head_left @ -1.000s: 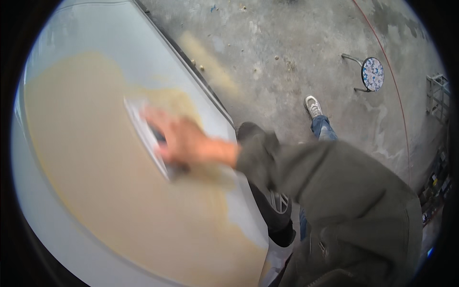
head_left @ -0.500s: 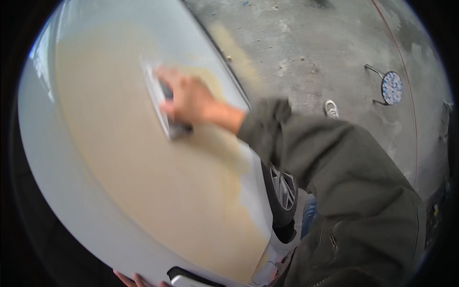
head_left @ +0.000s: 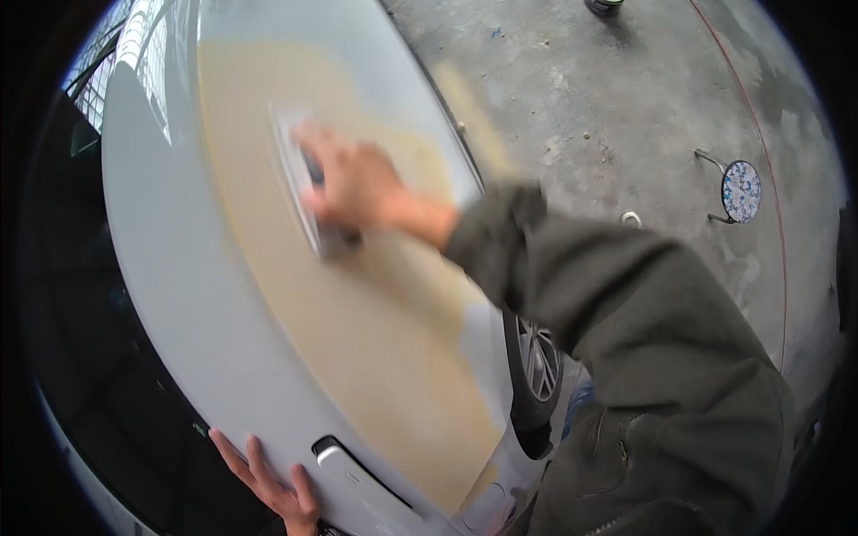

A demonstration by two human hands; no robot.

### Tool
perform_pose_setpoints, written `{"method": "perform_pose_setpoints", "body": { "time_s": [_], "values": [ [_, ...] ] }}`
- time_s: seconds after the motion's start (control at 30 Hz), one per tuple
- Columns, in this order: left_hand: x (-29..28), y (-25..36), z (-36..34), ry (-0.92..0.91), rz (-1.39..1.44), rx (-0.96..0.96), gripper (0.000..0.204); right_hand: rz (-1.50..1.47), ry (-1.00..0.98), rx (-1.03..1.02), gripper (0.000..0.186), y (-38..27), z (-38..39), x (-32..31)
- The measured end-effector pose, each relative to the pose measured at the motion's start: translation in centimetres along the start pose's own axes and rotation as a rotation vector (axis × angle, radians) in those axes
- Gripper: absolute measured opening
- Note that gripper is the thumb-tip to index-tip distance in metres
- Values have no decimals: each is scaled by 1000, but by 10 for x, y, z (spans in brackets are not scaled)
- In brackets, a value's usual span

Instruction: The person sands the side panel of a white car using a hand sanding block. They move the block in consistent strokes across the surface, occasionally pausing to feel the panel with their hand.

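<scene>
A pale car door fills the left side, with a broad beige patch edged in yellow. My right hand, blurred by motion, grips a flat block with a pale rim, like a sanding block, against the upper part of the patch. My left hand rests with fingers spread on the door at lower left, beside the dark window. A silver door handle sits just right of it.
Concrete floor runs along the right, with a yellowish dusting near the door. A round patterned stool, a red hose and a dark container stand or lie on it. The car's wheel shows below my sleeve.
My right hand and block have moved up relative to my view. My left hand has come fully into sight at lower left. The view has shifted, showing more window and the handle.
</scene>
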State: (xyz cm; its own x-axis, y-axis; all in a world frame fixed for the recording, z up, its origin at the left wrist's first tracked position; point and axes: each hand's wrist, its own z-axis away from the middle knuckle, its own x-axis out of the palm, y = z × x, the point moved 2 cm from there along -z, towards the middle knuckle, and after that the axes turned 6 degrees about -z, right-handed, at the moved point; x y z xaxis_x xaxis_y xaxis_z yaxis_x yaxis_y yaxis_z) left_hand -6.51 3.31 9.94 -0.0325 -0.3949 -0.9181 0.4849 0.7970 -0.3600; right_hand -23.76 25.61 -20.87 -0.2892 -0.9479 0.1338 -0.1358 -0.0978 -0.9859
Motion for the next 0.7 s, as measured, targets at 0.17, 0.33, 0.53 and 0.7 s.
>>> {"method": "perform_pose_setpoints", "body": {
  "time_s": [0.17, 0.33, 0.53, 0.7],
  "values": [
    [4, 1, 5, -4, 2, -23, 63, -8, 4, -59, 79, -32, 104, 14],
    [7, -8, 17, -18, 13, -44, 62, -51, -335, 53, 92, -82, 221, 18],
    [5, 2, -8, 8, 48, 36, 63, 77, 25, -24, 68, -55, -39, -1],
    [6, -6, 6, -9, 38, 0, 63, -45, -173, -1, 88, -97, 142, 26]
  ]
}}
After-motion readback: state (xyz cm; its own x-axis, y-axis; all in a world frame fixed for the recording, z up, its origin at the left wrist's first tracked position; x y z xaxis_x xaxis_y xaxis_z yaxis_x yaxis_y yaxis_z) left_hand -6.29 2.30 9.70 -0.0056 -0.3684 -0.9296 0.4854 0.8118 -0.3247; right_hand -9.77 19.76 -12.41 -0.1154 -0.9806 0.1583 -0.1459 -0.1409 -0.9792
